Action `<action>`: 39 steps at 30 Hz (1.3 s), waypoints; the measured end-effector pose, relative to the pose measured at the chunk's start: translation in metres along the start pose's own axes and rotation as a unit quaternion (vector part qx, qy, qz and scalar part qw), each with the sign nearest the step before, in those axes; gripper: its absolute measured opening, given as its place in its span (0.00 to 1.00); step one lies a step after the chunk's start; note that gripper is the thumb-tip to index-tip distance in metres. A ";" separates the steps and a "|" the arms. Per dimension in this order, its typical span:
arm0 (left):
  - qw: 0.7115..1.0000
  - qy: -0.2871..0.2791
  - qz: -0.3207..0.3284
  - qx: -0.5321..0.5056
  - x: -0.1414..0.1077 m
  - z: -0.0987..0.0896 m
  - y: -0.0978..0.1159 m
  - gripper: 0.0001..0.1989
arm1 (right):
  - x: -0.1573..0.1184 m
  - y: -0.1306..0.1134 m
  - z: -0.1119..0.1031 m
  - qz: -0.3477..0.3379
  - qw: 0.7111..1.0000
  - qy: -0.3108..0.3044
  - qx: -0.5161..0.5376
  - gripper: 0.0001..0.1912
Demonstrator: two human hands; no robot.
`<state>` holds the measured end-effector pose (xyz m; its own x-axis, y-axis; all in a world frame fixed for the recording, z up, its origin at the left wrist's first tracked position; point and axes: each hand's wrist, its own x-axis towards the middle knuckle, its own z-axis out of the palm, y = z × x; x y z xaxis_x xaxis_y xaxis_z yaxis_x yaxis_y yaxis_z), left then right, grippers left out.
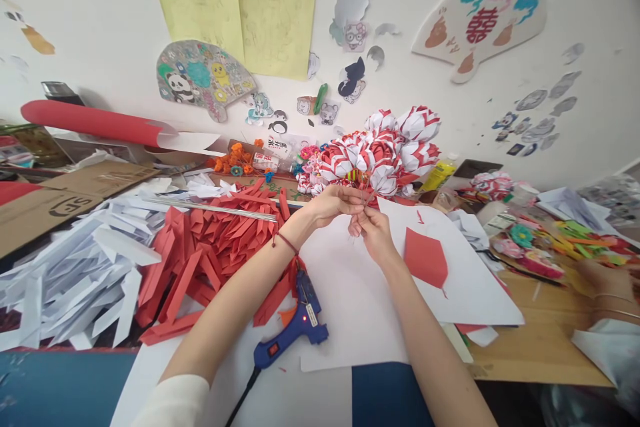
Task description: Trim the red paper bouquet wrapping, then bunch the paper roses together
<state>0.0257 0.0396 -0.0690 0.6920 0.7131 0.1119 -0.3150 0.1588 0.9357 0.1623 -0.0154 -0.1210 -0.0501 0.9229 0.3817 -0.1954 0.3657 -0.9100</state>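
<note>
A bunch of red and white paper flowers [377,150] stands upright above my hands, its thin stems running down between them. My left hand [334,205] has its fingers closed round the stems just under the blooms. Close beside it, my right hand [374,232] pinches the lower part of the same stems. Both hands are over a white paper sheet [350,300]. A red paper piece [426,258] lies on the sheet to the right. Below my left forearm is a blue glue gun [293,323] with a small red light showing.
Folded red strips [220,247] and white strips [75,267] are heaped at the left, with thin wires [215,208] across them. Another person's hand [607,280] is at the right edge, near colourful paper pieces. Behind stand a yellow bottle [440,173] and a red roll [95,121].
</note>
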 end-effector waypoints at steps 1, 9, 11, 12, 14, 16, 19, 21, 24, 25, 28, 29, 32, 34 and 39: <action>1.000 0.004 -0.002 0.002 0.000 0.001 0.001 0.21 | 0.000 0.000 0.000 0.000 1.000 0.000 0.000 0.17; 0.993 0.101 0.017 0.062 -0.001 0.014 0.000 0.12 | 0.002 0.004 -0.005 -0.013 1.000 0.009 -0.023 0.16; 0.989 0.121 0.026 0.079 -0.002 0.017 0.000 0.12 | 0.002 0.005 -0.005 -0.013 1.000 0.010 -0.020 0.16; 0.988 0.127 0.028 0.087 -0.002 0.018 0.000 0.11 | 0.002 0.005 -0.005 -0.012 1.000 0.011 -0.019 0.16; 0.985 0.138 0.033 0.101 -0.003 0.020 0.002 0.10 | 0.002 0.005 -0.004 -0.012 1.000 0.013 -0.016 0.16; 0.982 0.143 0.042 0.114 -0.004 0.022 0.004 0.10 | 0.002 0.004 -0.003 -0.010 1.000 0.012 -0.013 0.17; 0.982 0.128 0.051 0.125 -0.005 0.023 0.009 0.10 | 0.000 0.001 -0.002 -0.007 1.000 0.006 -0.002 0.16; 0.985 0.106 0.048 0.125 -0.007 0.023 0.012 0.10 | -0.001 -0.001 -0.001 -0.001 1.000 0.002 0.007 0.16; 0.990 0.072 0.038 0.117 -0.009 0.021 0.016 0.11 | -0.001 -0.004 0.000 0.007 1.000 0.003 0.014 0.16; 0.991 0.063 0.035 0.114 -0.010 0.020 0.016 0.11 | -0.001 -0.005 0.001 0.007 1.000 0.003 0.014 0.17; 0.993 0.052 0.025 0.106 -0.010 0.018 0.015 0.11 | 0.000 -0.004 0.001 0.005 1.000 -0.001 0.013 0.17; 0.993 0.055 0.023 0.104 -0.009 0.017 0.014 0.11 | 0.000 -0.004 0.000 0.005 1.000 -0.001 0.013 0.17; 0.992 0.075 0.023 0.097 -0.006 0.017 0.008 0.09 | 0.001 -0.002 -0.002 0.000 1.000 0.002 0.014 0.17; 0.991 0.092 0.029 0.094 -0.004 0.018 0.004 0.07 | 0.002 -0.001 -0.002 -0.002 1.000 0.007 0.012 0.18; 0.985 0.130 0.044 0.108 -0.001 0.025 -0.001 0.05 | 0.001 -0.001 -0.002 0.001 1.000 0.014 0.008 0.19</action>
<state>0.0412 0.0218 -0.0623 0.4702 0.8724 0.1335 -0.2018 -0.0409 0.9786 0.1649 -0.0147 -0.1200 -0.0238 0.9265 0.3755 -0.2101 0.3626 -0.9080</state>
